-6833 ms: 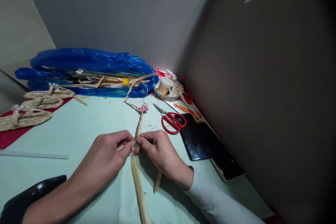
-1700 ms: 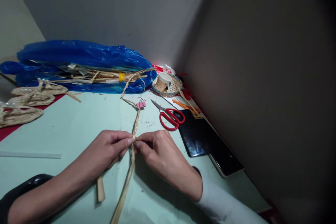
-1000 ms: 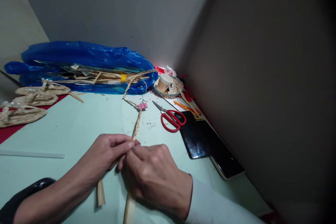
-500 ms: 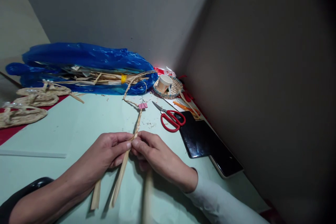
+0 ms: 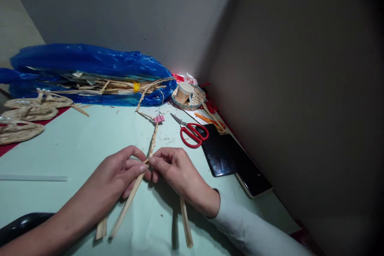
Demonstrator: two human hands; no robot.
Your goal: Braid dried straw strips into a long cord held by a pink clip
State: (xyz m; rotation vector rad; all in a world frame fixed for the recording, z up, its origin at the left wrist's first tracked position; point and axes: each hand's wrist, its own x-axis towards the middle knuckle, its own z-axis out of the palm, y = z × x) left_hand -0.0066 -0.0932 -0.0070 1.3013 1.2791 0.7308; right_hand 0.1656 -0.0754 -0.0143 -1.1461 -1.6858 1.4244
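A braid of pale dried-plant strips (image 5: 153, 139) runs down the table toward me, its upper part caught in a pink binder clip (image 5: 159, 119). At its lower end my left hand (image 5: 127, 170) pinches the strips between thumb and fingers. Close against it, my right hand (image 5: 177, 170) pinches the same spot from the other side. Loose strip ends hang below: one strip (image 5: 127, 210) slants under my left thumb, another strip (image 5: 102, 228) shows beneath my left forearm, and a third strip (image 5: 186, 222) comes out under my right hand. The exact crossing is partly hidden by my fingertips.
Red-handled scissors (image 5: 192, 134) lie right of the clip, touching a black tablet (image 5: 217, 156). Behind are a woven basket (image 5: 198, 100) with a paper cup (image 5: 184, 91) and a blue plastic bag (image 5: 90, 58) of dried strips. Woven sandals (image 5: 22, 133) sit at left.
The strip under my right hand has swung outward to the right, and the one beneath my left thumb slants further left. Both hands still pinch the braid's end. The view has shifted slightly.
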